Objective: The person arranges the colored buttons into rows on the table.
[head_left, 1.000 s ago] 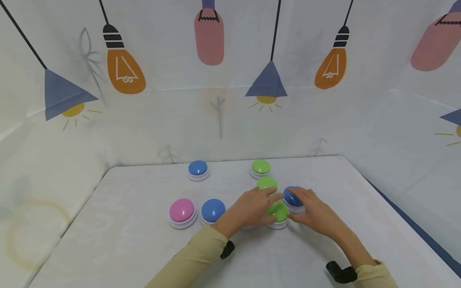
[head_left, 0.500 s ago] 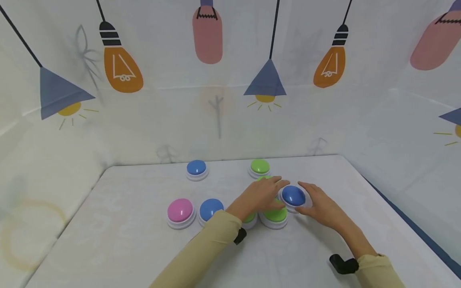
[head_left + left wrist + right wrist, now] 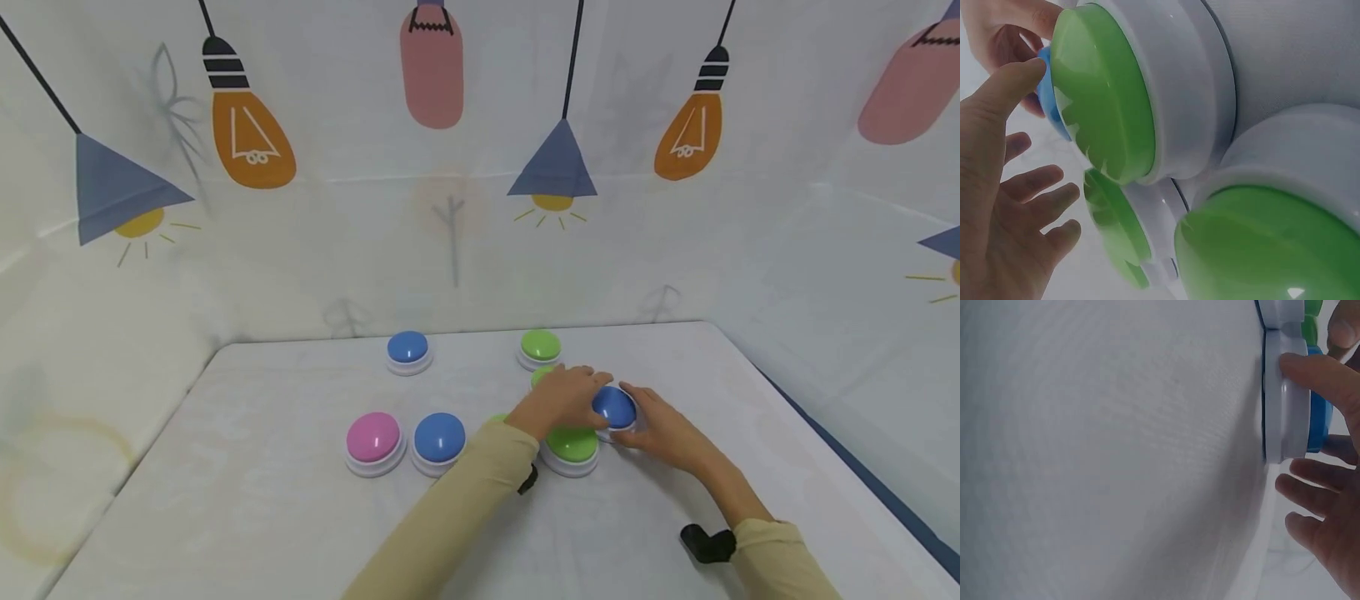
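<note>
A push button with a blue dome [image 3: 615, 408] and white base stands on the table between both hands. My right hand [image 3: 663, 429] holds it from the right; in the right wrist view the thumb [image 3: 1310, 370] lies on the white base, with a fingertip beside the dome. My left hand [image 3: 562, 402] reaches over from the left, fingers loosely bent near the same button. In the left wrist view its thumb [image 3: 1013, 84] overlaps the blue dome's edge. Just in front sits a green button [image 3: 572, 447]; another green button [image 3: 540, 377] is partly hidden behind the left hand.
A pink button [image 3: 372, 437] and a blue button [image 3: 438, 437] stand to the left. Farther back are another blue button [image 3: 407, 347] and a green button [image 3: 540, 344]. The left sleeve [image 3: 457, 508] mostly covers one more green button. A printed cloth [image 3: 337, 242] hangs behind the white table [image 3: 262, 500].
The left hand has moved right and away, off the front green button and up to the blue one. The right hand stays by the blue button, which has shifted only slightly.
</note>
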Demonstrator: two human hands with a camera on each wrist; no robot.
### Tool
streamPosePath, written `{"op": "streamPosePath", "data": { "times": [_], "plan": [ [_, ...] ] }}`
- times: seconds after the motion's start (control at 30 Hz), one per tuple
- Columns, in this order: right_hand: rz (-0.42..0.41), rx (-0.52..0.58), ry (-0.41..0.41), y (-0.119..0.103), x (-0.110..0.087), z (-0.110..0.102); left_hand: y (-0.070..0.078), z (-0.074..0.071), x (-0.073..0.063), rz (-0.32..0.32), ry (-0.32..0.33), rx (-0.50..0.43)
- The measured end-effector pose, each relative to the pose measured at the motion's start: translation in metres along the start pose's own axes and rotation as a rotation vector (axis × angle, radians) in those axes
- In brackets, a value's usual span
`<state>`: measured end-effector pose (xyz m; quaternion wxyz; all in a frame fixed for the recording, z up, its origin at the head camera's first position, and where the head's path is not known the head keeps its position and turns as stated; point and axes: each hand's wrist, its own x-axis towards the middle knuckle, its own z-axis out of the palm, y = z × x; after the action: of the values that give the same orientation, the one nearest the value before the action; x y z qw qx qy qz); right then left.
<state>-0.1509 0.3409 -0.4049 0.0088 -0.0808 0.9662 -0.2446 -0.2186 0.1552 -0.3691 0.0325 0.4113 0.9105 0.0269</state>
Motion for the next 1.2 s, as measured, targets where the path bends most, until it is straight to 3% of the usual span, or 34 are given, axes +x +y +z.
{"op": "streamPosePath", "data": {
  "times": [0.27, 0.47, 0.8, 1.2],
  "plan": [
    [-0.03, 0.03, -0.009, 0.003, 0.002, 0.002, 0.013, 0.006, 0.006, -0.067, -0.025, 0.123],
    [-0.012, 0.032, -0.019, 0.0, 0.002, 0.001, 0.019, 0.008, 0.01, -0.101, -0.002, 0.124],
    [-0.01, 0.045, -0.017, 0.001, 0.0, 0.001, 0.018, 0.014, 0.013, -0.077, 0.01, 0.136],
    [-0.037, 0.032, 0.055, -0.002, -0.002, -0.011, 0.015, 0.005, 0.008, -0.031, 0.054, 0.115]
  ]
}}
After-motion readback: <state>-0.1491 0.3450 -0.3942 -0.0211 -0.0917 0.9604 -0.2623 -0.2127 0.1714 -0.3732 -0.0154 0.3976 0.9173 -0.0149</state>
